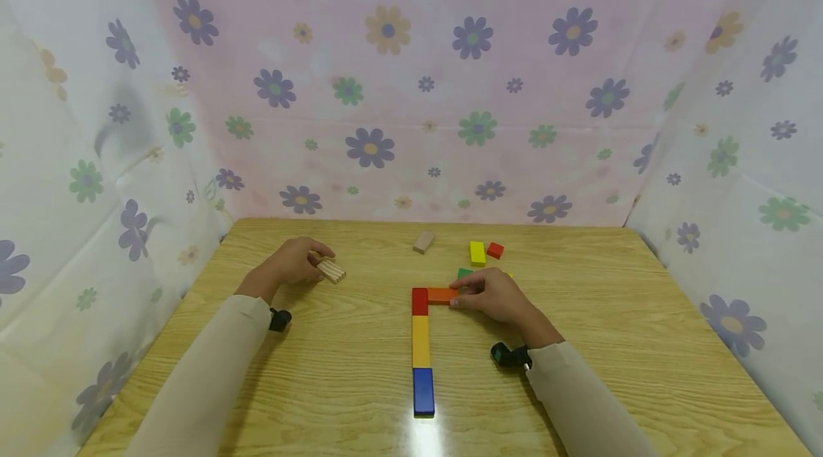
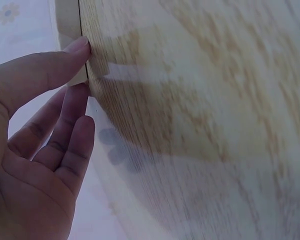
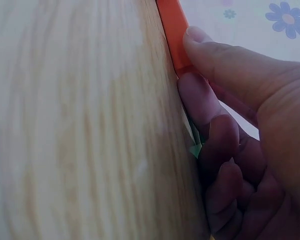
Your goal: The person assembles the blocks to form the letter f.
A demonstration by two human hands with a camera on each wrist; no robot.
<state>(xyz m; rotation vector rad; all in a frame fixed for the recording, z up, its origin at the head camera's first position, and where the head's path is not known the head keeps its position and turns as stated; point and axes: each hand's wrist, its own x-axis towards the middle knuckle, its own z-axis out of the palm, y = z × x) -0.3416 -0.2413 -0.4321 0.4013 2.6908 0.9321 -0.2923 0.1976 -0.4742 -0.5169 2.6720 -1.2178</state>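
Nothing on the table (image 1: 579, 371) sits inside anything; every block lies loose on the wood. Your right hand (image 1: 495, 296) pinches the orange block (image 1: 442, 295) just right of frame centre. It's flat, long axis left-right, its left end touching the red block (image 1: 420, 300). That red block heads a column running down the frame: yellow block (image 1: 421, 340) below it, then blue block (image 1: 423, 390), ends touching. Your left hand (image 1: 296, 262), centre left, is curled around a ribbed natural-wood block (image 1: 331, 270), which lies on the table. A green block (image 1: 464, 273) pokes out behind your right hand, mostly hidden. Above it sit a small yellow block (image 1: 477, 253) and a small red block (image 1: 494, 250), near each other; a plain wood block (image 1: 424, 241) lies to their left. Wrist views are blurred: the right one shows only the thumb and a finger on the orange edge, the left one hardly shows the ribbed block.
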